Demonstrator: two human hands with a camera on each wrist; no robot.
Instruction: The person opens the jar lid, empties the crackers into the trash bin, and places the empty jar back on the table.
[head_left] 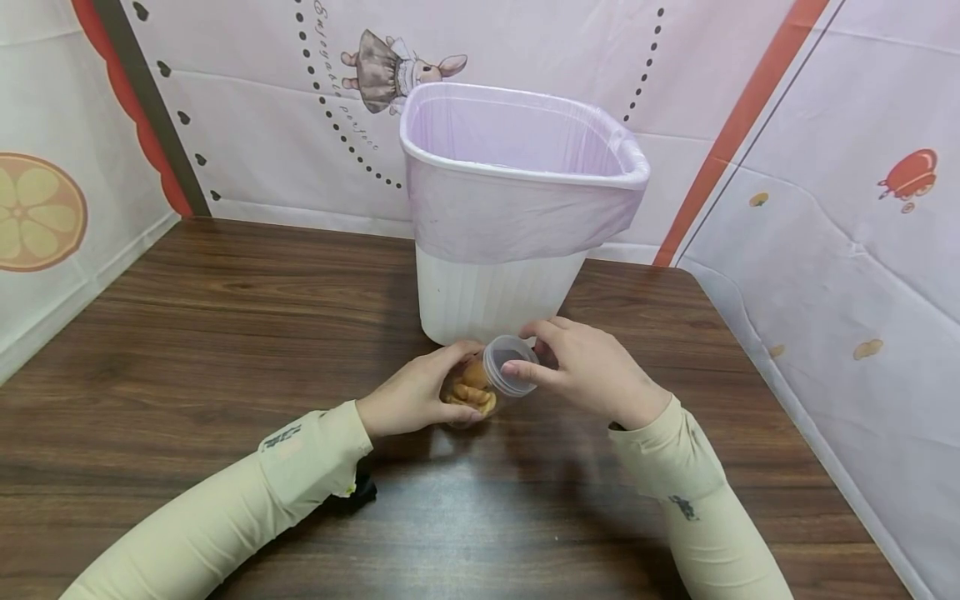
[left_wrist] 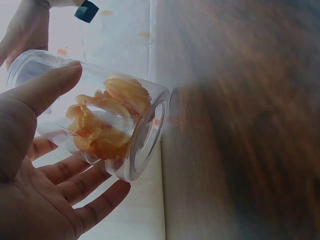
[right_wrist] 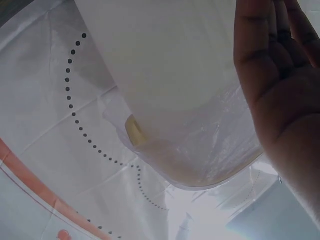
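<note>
A clear plastic jar [head_left: 491, 402] lies tilted just in front of the bin, with several golden-brown, folded snack pieces [left_wrist: 107, 120] near its base. My left hand [head_left: 416, 393] holds the jar around its side, thumb on one side and fingers beneath, as the left wrist view shows. At the other end is a round, translucent screw lid [head_left: 512, 358]. My right hand [head_left: 588, 367] grips this lid between thumb and curled fingers. The right wrist view catches only part of the right hand [right_wrist: 285, 75]; the jar is out of that view.
A white bin [head_left: 491, 292] with a pale purple liner [head_left: 517, 217] folded over its rim stands right behind the jar. Both hands are over a dark wood-grain table [head_left: 187, 375]. Printed cloth [head_left: 247, 108] hangs at the back and sides. A small black object [head_left: 362, 492] shows beside the left sleeve.
</note>
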